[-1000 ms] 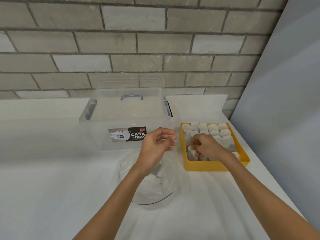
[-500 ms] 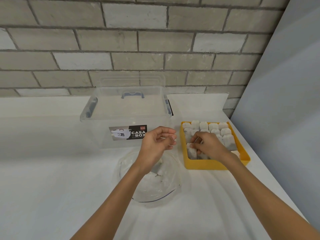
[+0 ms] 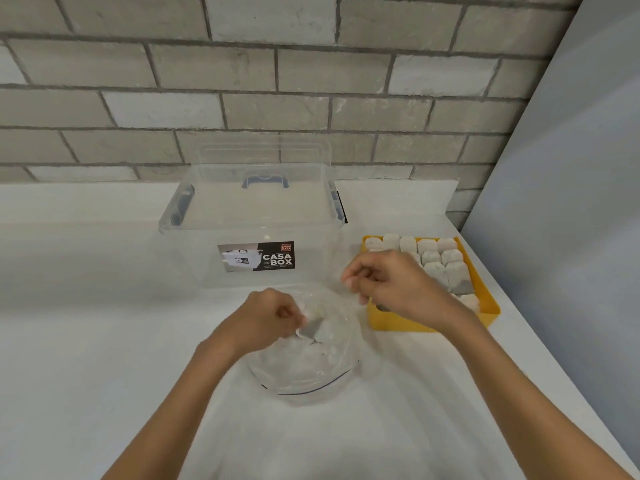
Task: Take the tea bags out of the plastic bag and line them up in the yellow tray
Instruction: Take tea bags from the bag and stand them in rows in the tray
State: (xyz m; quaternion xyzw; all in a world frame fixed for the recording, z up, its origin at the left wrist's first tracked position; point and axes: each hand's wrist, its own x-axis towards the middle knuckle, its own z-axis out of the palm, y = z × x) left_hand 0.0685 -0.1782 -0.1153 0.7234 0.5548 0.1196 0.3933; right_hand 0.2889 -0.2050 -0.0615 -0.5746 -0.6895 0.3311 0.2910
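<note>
Quick note on how these things handle. My left hand (image 3: 268, 322) has its fingers curled in, pinching the top corner of a tea bag (image 3: 312, 330) that sits inside the mouth of the plastic bag (image 3: 308, 365). My right hand (image 3: 398, 282) hovers at about 2 o'clock from that, over the near-left corner of the yellow tray (image 3: 489, 301). Its fingers are curled and it might have the clear plastic rim, but I honestly can't tell if it's holding anything.

My guess is the tea bag weighs almost nothing, and it's soft paper that crumples or tears if squeezed. So a light pinch on the top edge, not the filled belly. There are loose specks in the plastic, so something may be leaking already. The plastic is floppy and slick and will likely drag along unless its rim gets pinned.

The tea bags (image 3: 437, 268) already in the tray stand in tidy rows. A clear storage box (image 3: 263, 233) is at 12 o'clock.
</note>
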